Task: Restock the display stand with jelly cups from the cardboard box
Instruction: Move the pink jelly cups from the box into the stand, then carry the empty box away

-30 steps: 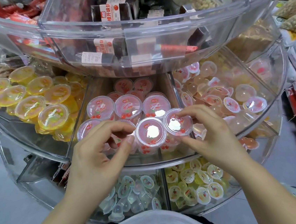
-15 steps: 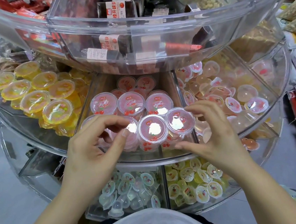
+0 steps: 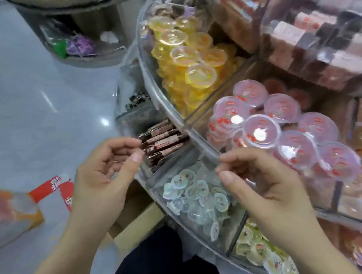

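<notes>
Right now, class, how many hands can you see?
2. The left hand is beside the brown bars; the right hand is by the rim of the display stand, in front of the red jelly cups. Neither holds anything.

Display stand (image 3: 201, 143) at right, floor (image 3: 27, 108) at left. Middle tier: one compartment of jelly cups (image 3: 261, 128), a second batch of cups (image 3: 189, 53) in the compartment behind it. Lower tier, below the rim: wrapped bars (image 3: 162, 142), then small cups (image 3: 195, 193) nearer the person; cardboard box (image 3: 138, 226) under the stand's edge.
</notes>
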Action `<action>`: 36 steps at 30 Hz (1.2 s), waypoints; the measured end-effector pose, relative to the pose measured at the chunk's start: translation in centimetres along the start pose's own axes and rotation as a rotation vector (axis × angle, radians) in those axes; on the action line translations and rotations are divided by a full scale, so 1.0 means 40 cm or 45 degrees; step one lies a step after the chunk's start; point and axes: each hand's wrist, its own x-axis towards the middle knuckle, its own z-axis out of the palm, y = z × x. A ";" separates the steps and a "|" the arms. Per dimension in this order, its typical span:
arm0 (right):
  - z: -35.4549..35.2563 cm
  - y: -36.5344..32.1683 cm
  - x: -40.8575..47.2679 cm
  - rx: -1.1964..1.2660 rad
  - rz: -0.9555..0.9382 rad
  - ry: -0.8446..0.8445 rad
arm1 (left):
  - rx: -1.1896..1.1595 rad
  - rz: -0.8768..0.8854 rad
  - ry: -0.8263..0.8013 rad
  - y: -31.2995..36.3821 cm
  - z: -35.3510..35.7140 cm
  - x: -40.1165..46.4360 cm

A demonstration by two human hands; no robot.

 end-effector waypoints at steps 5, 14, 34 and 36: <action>0.238 0.112 0.037 0.006 0.230 -0.583 | -0.047 -0.327 0.342 -0.159 -0.202 -0.170; 0.685 0.628 -0.014 -0.430 0.867 -0.970 | -0.041 -1.021 0.645 -0.722 -0.406 -0.340; 0.964 1.639 0.136 -1.148 0.901 -0.410 | 0.091 -1.314 0.551 -1.769 -0.306 -0.329; 0.962 1.565 0.138 -1.093 0.881 -0.415 | 0.069 -1.345 0.593 -1.709 -0.343 -0.324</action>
